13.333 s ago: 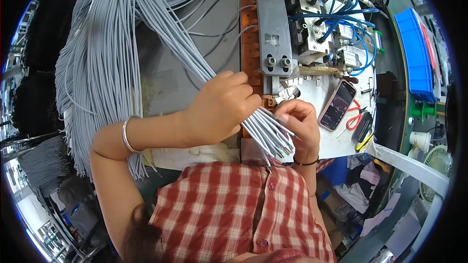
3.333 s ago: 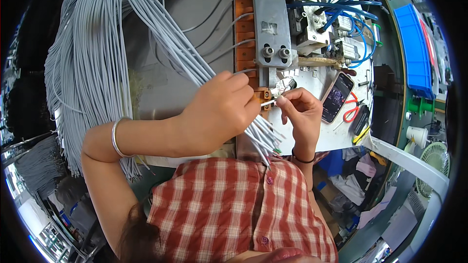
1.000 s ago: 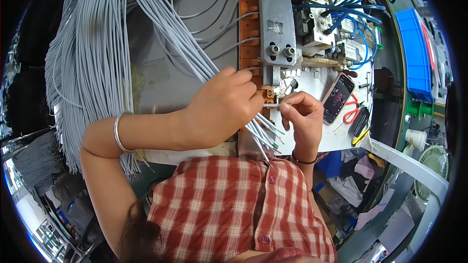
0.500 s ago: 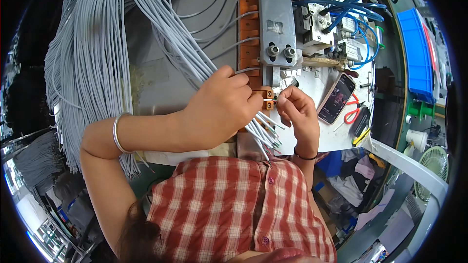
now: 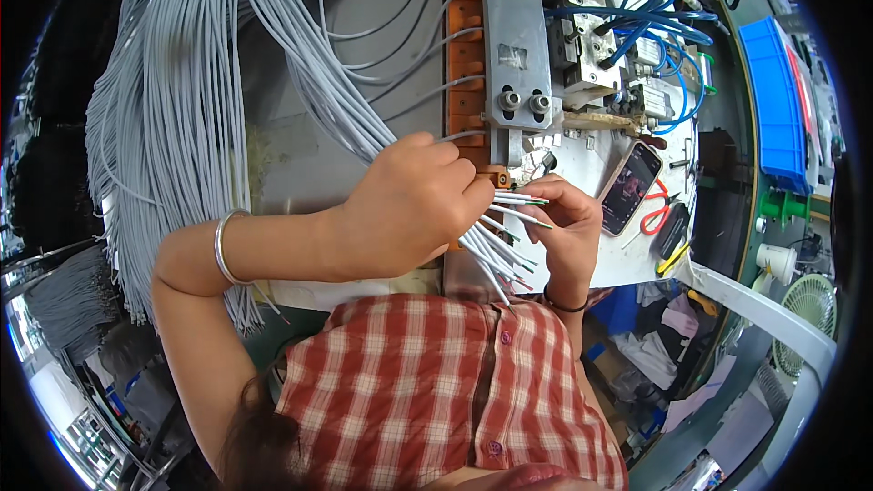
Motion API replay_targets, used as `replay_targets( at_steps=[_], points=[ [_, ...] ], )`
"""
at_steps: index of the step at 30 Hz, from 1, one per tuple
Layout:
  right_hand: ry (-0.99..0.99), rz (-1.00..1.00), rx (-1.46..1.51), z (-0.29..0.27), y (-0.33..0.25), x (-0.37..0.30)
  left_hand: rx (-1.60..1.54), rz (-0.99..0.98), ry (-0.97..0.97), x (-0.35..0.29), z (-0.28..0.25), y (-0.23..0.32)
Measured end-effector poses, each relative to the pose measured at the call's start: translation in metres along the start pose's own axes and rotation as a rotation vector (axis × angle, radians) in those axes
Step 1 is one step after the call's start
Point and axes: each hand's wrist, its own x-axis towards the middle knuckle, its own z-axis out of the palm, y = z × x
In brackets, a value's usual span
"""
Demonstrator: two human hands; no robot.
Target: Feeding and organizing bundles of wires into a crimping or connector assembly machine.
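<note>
My left hand (image 5: 414, 205) is closed round a bundle of grey cables (image 5: 350, 114). The stripped cable ends (image 5: 491, 255), white with small green and reddish tips, fan out below and right of that fist. My right hand (image 5: 571, 223) faces it, with thumb and forefinger pinched about a few white cable ends (image 5: 523, 200). Just beyond the fingers sits an orange block (image 5: 496, 176), partly hidden by my left hand. It lies at the near end of a row of orange blocks (image 5: 466, 59), several with a grey cable running in.
A metal clamp bar (image 5: 516, 36) runs along the orange row. Right of it are pneumatic fixtures (image 5: 587, 36) with blue hoses, a phone (image 5: 629, 189), red-handled pliers (image 5: 657, 216) and a black-and-yellow cutter (image 5: 673, 236). A large heap of grey cables (image 5: 168, 127) hangs at left.
The single cable end at the orange block has come away from it. Several ends now spread toward my right hand, whose fingers have shifted slightly down and right.
</note>
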Motion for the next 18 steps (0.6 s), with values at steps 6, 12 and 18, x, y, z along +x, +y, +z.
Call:
replay_targets(
  at_steps=[6,12,18],
  points=[
    [0.105,0.066,-0.004,0.0,0.001,-0.001,-0.015,0.017,0.072,0.001,0.005,0.0],
    [0.154,0.085,0.036,0.005,-0.001,-0.002,-0.07,-0.054,0.051,-0.003,0.007,0.001],
    [-0.24,0.203,0.35,-0.008,-0.001,0.001,0.003,-0.032,0.006,0.003,-0.004,0.002]
  ],
)
